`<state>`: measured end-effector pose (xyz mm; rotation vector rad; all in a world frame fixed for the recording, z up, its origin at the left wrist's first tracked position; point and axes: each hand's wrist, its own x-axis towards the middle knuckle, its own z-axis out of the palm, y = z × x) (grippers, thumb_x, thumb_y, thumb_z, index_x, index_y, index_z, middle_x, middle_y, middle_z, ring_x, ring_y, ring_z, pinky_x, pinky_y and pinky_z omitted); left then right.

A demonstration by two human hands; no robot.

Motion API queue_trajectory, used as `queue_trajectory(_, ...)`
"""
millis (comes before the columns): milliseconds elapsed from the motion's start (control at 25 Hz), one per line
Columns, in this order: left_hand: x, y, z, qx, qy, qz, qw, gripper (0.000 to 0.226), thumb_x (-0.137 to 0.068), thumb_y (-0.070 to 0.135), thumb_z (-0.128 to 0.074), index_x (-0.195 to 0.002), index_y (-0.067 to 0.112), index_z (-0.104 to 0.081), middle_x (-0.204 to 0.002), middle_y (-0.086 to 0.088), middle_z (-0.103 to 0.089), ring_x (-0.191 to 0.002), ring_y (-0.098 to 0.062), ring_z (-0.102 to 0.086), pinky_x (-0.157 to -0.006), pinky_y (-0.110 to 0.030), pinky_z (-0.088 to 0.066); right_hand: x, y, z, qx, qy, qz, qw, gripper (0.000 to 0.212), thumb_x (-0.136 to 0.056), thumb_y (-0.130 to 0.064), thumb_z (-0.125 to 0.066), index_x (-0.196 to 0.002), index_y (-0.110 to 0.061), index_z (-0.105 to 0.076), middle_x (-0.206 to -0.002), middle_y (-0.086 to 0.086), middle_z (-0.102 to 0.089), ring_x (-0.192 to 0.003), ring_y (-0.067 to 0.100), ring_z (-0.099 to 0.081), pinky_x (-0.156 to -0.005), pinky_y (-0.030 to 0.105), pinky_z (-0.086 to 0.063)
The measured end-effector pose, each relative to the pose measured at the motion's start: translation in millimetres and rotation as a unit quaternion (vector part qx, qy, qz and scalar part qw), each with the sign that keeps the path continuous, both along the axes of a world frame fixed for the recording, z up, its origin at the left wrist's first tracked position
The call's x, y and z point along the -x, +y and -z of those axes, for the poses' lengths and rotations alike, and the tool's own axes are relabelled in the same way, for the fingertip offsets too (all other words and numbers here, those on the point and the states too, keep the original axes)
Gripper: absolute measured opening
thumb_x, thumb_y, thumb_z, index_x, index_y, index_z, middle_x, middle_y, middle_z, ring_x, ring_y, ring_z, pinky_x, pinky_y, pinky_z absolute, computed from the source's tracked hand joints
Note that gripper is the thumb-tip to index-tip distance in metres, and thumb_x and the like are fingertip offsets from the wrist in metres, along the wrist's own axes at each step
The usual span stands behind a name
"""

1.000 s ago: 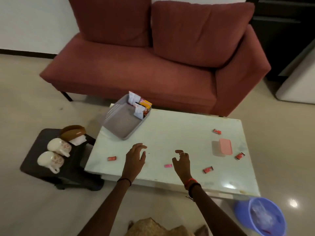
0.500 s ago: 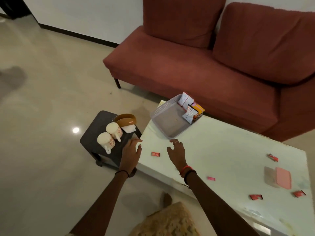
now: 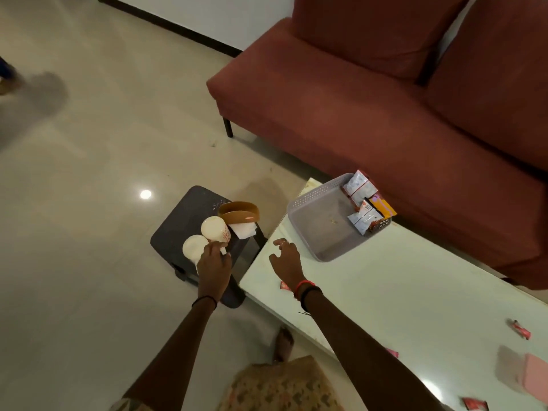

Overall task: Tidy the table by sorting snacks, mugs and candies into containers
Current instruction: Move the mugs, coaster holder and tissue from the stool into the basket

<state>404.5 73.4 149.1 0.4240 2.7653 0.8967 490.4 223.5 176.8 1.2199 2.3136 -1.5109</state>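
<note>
Single head-worn wide-angle view, looked steeply down and forward from above the near edge of the white table (image 3: 385, 292), close over both forearms, taking in the dark stool (image 3: 184, 223) at left and the sofa (image 3: 370, 114) beyond.

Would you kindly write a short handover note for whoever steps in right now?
Left hand: on the nearer of two mugs; whether it grips is unclear. The second mug stands on the dark stool by a brown holder.
Right hand: open, empty, above the table corner.
Done: snack packets are in the grey basket.
Left: both mugs; red candies scattered on the table, e.g.. The pink box sits at the right edge.
</note>
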Motion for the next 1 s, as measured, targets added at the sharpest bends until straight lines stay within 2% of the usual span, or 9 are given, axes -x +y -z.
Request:
queue_trajectory(160, 29, -4, 24, 0.037, 0.001, -0.052, 0.998, 0.037, -0.081, 0.01, -0.067, -0.114, -0.001, -0.054, -0.116, -0.024, -0.061, -0.11, -0.04, -0.058, -0.091, -0.053, -0.049, 46, -2, 19, 0.003, -0.027, -0.046, 0.999, 0.038, -0.09, -0.006, -0.053, -0.128, -0.003, -0.048, -0.129, 0.019, -0.048, -0.117, 0.031, -0.051, -0.098, 0.031, -0.043)
queue_trajectory(280, 47, -14, 43, 0.088, -0.02, -0.061, 0.994, 0.055, -0.079, 0.015, -0.071, -0.125, -0.004, -0.047, -0.128, -0.029, -0.051, -0.12, -0.043, -0.049, -0.098, -0.057, -0.045, 76, -9, 33, 0.004, -0.029, -0.076, 0.997, 0.039, -0.09, -0.004, -0.054, -0.129, -0.002, -0.049, -0.129, 0.019, -0.051, -0.115, 0.03, -0.054, -0.099, 0.032, -0.047)
queue_trajectory(400, 70, -24, 69, 0.14, -0.052, -0.055, 0.987, 0.075, -0.075, 0.027, -0.075, -0.135, 0.001, -0.037, -0.139, -0.027, -0.04, -0.13, -0.041, -0.038, -0.103, -0.061, -0.036, 110, -16, 55, 0.019, -0.044, -0.1, 0.994, 0.046, -0.089, -0.003, -0.055, -0.133, -0.003, -0.044, -0.133, 0.021, -0.047, -0.121, 0.034, -0.05, -0.105, 0.039, -0.046)
queue_trajectory(520, 88, -31, 94, 0.181, -0.094, -0.038, 0.978, 0.091, -0.071, 0.038, -0.076, -0.141, 0.007, -0.026, -0.146, -0.024, -0.03, -0.137, -0.041, -0.028, -0.104, -0.065, -0.031, 138, -23, 78, 0.017, -0.079, -0.174, 0.981, 0.06, -0.086, -0.007, -0.061, -0.14, -0.006, -0.035, -0.134, 0.024, -0.043, -0.118, 0.037, -0.05, -0.104, 0.042, -0.045)
queue_trajectory(640, 105, -36, 111, 0.168, -0.129, -0.035, 0.977, 0.095, -0.07, 0.042, -0.076, -0.142, 0.01, -0.023, -0.146, -0.022, -0.029, -0.134, -0.04, -0.032, -0.101, -0.064, -0.036, 162, -28, 97, -0.025, -0.098, -0.249, 0.963, 0.071, -0.083, -0.013, -0.067, -0.143, -0.009, -0.029, -0.135, 0.021, -0.041, -0.121, 0.036, -0.047, -0.105, 0.042, -0.044)
queue_trajectory(760, 121, -42, 122, 0.162, -0.147, -0.019, 0.976, 0.098, -0.07, 0.043, -0.076, -0.143, 0.008, -0.02, -0.143, -0.021, -0.032, -0.13, -0.037, -0.039, -0.098, -0.055, -0.046, 184, -33, 109, -0.043, -0.101, -0.298, 0.948, 0.081, -0.081, -0.01, -0.069, -0.147, -0.013, -0.023, -0.136, 0.022, -0.038, -0.118, 0.038, -0.05, -0.105, 0.043, -0.043)
queue_trajectory(840, 125, -45, 127, 0.175, -0.147, 0.01, 0.974, 0.101, -0.069, 0.043, -0.076, -0.143, 0.005, -0.019, -0.143, -0.02, -0.033, -0.13, -0.034, -0.038, -0.099, -0.049, -0.047, 195, -37, 113, -0.055, -0.096, -0.331, 0.937, 0.087, -0.081, -0.006, -0.067, -0.15, -0.021, -0.016, -0.14, 0.023, -0.034, -0.114, 0.041, -0.054, -0.105, 0.048, -0.044)
queue_trajectory(1000, 126, -44, 128, 0.116, -0.162, -0.035, 0.979, 0.101, -0.062, 0.036, -0.084, -0.137, 0.002, -0.026, -0.136, -0.021, -0.038, -0.124, -0.033, -0.042, -0.09, -0.048, -0.051, 214, -43, 124, -0.092, -0.11, -0.378, 0.914, 0.094, -0.08, -0.007, -0.068, -0.15, -0.034, -0.011, -0.142, 0.027, -0.032, -0.107, 0.045, -0.059, -0.092, 0.054, -0.052)
